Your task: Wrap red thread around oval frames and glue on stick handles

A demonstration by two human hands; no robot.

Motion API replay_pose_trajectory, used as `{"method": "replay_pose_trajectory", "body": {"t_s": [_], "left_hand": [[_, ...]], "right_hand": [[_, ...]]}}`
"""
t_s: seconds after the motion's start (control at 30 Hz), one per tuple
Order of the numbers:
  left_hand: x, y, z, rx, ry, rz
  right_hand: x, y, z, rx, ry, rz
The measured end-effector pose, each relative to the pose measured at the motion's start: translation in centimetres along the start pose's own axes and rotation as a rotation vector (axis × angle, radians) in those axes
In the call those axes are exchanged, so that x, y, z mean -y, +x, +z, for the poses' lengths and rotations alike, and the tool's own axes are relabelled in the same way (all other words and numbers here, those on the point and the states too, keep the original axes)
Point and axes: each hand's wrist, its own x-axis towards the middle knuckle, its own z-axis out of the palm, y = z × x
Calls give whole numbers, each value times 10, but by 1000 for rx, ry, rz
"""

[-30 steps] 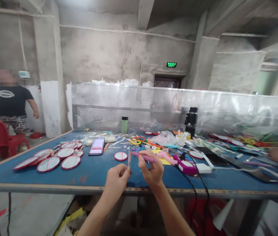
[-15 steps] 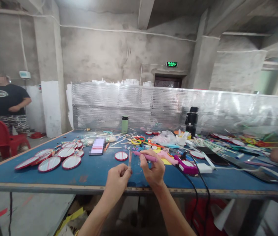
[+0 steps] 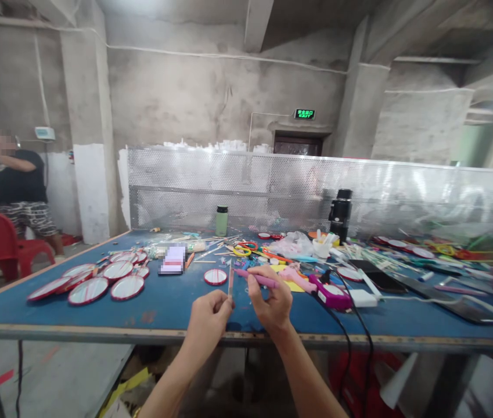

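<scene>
Over tbl (image 3: 163, 305): hands (image 3: 208, 316) w/ stick (image 3: 231, 283), tool (image 3: 263, 281)

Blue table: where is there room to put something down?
A big bare patch on the blue table lies between the red-rimmed discs and the left hand. A smaller one lies between the right hand, the purple box and the front edge. It's crowded beyond the hands, in front of the green bottle.

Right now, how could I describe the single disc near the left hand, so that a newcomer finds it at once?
At the blue table, find the left hand, pinching a thin stick. Just beyond it, left of the stick, lies a pale, red-rimmed disc. It lies alone, while similar discs farther left are heaped together.
</scene>
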Motion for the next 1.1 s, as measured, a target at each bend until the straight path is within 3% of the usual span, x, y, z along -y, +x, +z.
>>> {"method": "replay_pose_trajectory", "body": {"t_s": [1.1], "left_hand": [[-5,-1,-1,-18,7,-15]], "right_hand": [[2,0,1,18,-4,-26]]}}
